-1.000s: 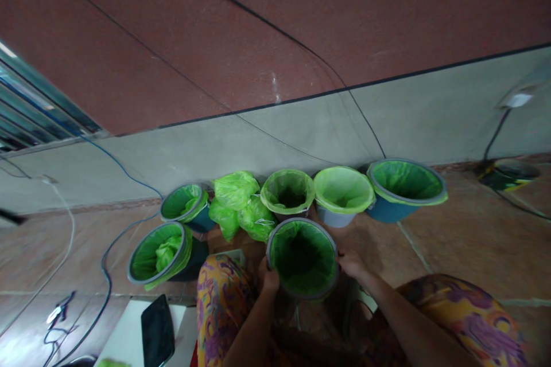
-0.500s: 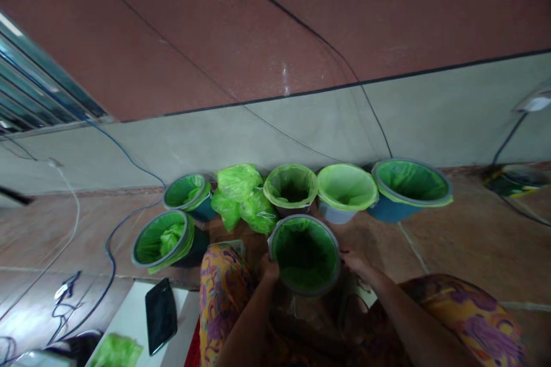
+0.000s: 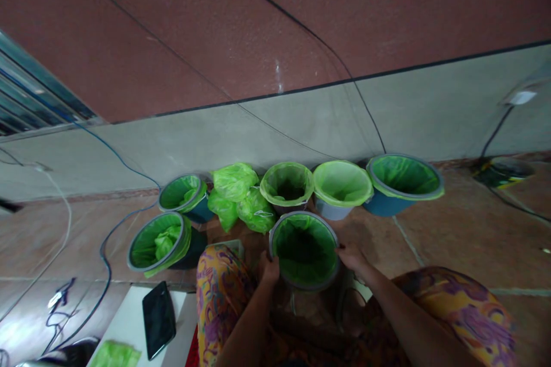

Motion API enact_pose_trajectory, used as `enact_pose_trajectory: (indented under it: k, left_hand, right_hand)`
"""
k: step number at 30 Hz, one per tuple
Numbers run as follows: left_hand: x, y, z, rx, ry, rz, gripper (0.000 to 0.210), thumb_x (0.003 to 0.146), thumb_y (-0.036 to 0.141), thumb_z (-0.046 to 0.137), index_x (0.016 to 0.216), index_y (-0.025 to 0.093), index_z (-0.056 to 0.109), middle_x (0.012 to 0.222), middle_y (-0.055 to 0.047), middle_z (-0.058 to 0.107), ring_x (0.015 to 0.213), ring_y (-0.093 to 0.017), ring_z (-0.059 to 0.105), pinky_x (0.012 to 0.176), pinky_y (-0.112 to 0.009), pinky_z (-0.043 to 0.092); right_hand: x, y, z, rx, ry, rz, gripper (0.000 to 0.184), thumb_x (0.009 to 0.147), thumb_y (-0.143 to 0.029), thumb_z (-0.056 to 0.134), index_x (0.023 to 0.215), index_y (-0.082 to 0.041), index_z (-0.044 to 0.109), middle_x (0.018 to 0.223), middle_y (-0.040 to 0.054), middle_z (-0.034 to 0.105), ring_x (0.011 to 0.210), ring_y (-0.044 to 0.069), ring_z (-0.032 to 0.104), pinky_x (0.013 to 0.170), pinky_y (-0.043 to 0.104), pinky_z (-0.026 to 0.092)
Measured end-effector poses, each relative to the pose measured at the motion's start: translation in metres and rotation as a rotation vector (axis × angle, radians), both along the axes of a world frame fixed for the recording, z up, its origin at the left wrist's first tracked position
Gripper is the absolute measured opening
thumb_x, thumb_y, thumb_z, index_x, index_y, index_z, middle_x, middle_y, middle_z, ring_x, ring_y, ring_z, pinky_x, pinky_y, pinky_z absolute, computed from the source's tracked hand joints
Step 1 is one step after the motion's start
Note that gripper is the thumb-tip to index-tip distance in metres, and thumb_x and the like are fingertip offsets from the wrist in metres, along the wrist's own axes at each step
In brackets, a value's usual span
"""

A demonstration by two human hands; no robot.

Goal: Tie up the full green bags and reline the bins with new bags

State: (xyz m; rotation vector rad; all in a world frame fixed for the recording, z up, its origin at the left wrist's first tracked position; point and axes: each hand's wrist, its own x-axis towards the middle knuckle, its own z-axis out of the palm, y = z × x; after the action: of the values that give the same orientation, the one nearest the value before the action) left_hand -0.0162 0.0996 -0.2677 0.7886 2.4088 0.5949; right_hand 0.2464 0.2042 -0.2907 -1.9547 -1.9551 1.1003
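Between my knees stands a round bucket (image 3: pixel 326 219) with a grey rim, lined with a green plastic bag; its inside is dark. My left hand (image 3: pixel 269 268) is closed on the bucket's left side, just below the rim. On the opposite side my right hand (image 3: pixel 352 256) pinches the edge of the rim and liner. Just beyond are a brown bucket (image 3: pixel 287 205) and a white bucket (image 3: pixel 331 210), each with a green liner folded over its rim. Several bulging green bags (image 3: pixel 235 182) are piled to the left of them.
A large lined blue bucket (image 3: pixel 390 206) stands at the right by the wall. Two more lined buckets, one rear (image 3: pixel 202 209) and one front (image 3: pixel 193 249), are at the left. A phone (image 3: pixel 158 320) and folded green plastic (image 3: pixel 115 354) lie on a white surface (image 3: pixel 129 312). Cables cross the floor.
My right hand has shifted slightly up along the bucket's rim, its fingers now showing more clearly. The bucket stays between my knees, and the view has moved a little.
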Motion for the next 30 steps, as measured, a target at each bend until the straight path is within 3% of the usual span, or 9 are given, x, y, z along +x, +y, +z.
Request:
enact_pose_trajectory:
  k: [5,12,21,26,30]
  left_hand:
    - [0.002,0.000,0.010,0.007,0.070,-0.164,0.025,0.081,0.010,0.052,0.097,0.013,0.071,0.096,-0.011,0.073,0.093,-0.021,0.068,0.082,-0.027,0.048]
    - [0.008,0.000,0.021,-0.063,0.201,-0.167,0.029,0.080,0.017,0.060,0.106,0.010,0.070,0.106,-0.017,0.068,0.104,-0.026,0.064,0.088,-0.031,0.046]
    - [0.008,0.005,0.020,-0.125,0.189,-0.171,0.025,0.075,0.012,0.059,0.098,0.013,0.067,0.104,-0.014,0.069,0.097,-0.025,0.065,0.081,-0.032,0.048]
    - [0.005,0.005,0.020,-0.149,0.147,-0.223,0.023,0.077,0.013,0.058,0.097,0.014,0.068,0.102,-0.011,0.069,0.094,-0.022,0.065,0.081,-0.029,0.047]
    - [0.002,0.005,0.016,-0.111,0.096,-0.218,0.020,0.076,0.012,0.057,0.092,0.014,0.070,0.095,-0.010,0.070,0.089,-0.020,0.065,0.077,-0.027,0.047]
  right_hand:
    - [0.000,0.003,0.010,-0.006,0.007,0.023,0.023,0.076,-0.016,0.058,0.090,-0.013,0.076,0.085,0.0097,0.075,0.080,0.020,0.068,0.068,0.023,0.046]
    - [0.000,-0.001,0.009,-0.011,-0.026,0.036,0.024,0.078,-0.016,0.056,0.090,-0.014,0.076,0.088,0.0106,0.075,0.083,0.020,0.068,0.068,0.023,0.045]
    - [-0.004,-0.006,0.008,-0.001,-0.154,0.079,0.039,0.078,-0.024,0.063,0.114,-0.011,0.067,0.098,0.0147,0.074,0.090,0.025,0.069,0.071,0.027,0.046]
    - [-0.011,-0.011,0.014,-0.010,-0.296,0.147,0.030,0.082,-0.018,0.054,0.106,-0.006,0.069,0.102,0.0198,0.072,0.095,0.027,0.069,0.072,0.028,0.045]
    - [-0.013,-0.010,0.017,-0.002,-0.270,0.219,0.028,0.083,-0.011,0.049,0.099,-0.008,0.072,0.098,0.0187,0.073,0.094,0.025,0.068,0.072,0.026,0.044]
